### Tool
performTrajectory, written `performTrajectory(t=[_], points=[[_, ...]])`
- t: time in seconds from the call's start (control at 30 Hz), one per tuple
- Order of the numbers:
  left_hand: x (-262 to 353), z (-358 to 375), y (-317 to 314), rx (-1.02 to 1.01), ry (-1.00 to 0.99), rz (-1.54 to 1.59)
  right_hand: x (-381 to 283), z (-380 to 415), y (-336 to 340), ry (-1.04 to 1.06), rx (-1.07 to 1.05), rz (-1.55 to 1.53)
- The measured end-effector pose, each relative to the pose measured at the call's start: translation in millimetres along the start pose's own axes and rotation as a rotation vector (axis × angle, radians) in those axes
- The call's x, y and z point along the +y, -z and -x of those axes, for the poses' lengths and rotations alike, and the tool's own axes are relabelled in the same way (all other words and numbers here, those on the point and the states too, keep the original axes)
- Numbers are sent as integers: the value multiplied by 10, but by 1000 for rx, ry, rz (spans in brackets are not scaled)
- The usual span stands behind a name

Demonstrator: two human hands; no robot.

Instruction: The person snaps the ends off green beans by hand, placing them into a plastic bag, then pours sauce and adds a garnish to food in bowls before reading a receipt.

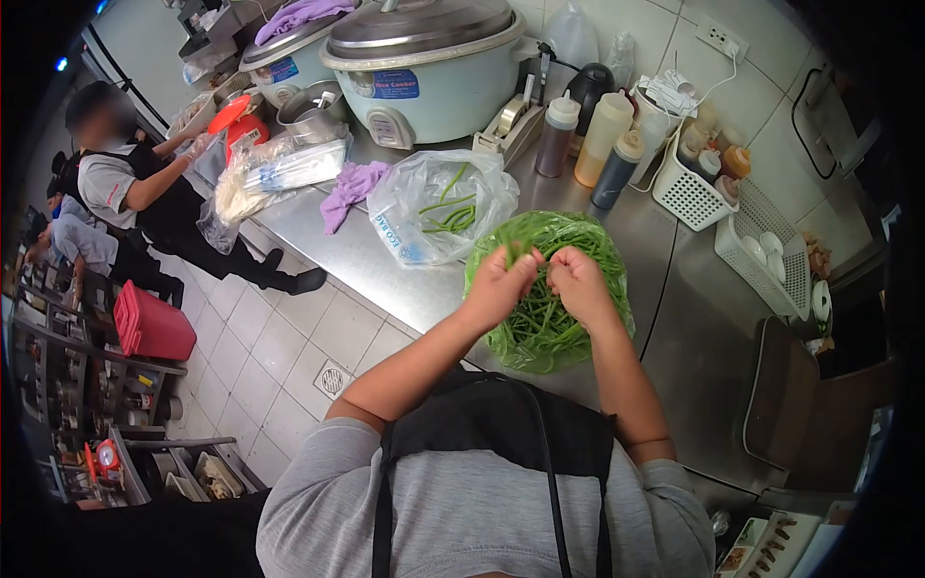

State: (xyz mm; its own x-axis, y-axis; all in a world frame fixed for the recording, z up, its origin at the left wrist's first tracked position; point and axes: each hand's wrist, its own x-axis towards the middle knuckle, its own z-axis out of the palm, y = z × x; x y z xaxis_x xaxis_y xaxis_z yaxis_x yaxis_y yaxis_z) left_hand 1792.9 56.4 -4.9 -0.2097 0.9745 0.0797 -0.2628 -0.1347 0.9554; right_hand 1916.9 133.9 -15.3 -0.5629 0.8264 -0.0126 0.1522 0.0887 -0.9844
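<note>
Both my hands are over a green plastic bag (540, 358) full of cut green beans (549, 313) on the steel counter. My left hand (508, 284) is closed around a few green beans, whose upper ends are smeared by motion. Beside it, my right hand (575, 279) is pinched closed close to the left fingertips, at the near ends of the beans; what lies between its fingers is hidden. Behind and to the left, a clear plastic bag (395, 217) lies open with several longer green beans (450, 214) in it.
A large rice cooker (434, 82) stands at the back, with squeeze bottles (617, 164) to its right. White baskets (689, 193) line the wall side. A purple cloth (352, 193) lies near the counter edge. At left, a person (135, 178) stands beyond the counter; a red bin (152, 323) is on the floor.
</note>
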Motion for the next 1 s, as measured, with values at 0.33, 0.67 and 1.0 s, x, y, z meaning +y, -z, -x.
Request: performTrajectory(t=[0.33,0.67,1.0], points=[[-45,-627,677,283,-380,-635,-17,44,-110,379,146,1035],[108,-999,1518,332,-164,-907,61,99,-253,486,53,1173],[-194,-633,1144,228,-68,-1128,84,79,-249,508,-16,1176]])
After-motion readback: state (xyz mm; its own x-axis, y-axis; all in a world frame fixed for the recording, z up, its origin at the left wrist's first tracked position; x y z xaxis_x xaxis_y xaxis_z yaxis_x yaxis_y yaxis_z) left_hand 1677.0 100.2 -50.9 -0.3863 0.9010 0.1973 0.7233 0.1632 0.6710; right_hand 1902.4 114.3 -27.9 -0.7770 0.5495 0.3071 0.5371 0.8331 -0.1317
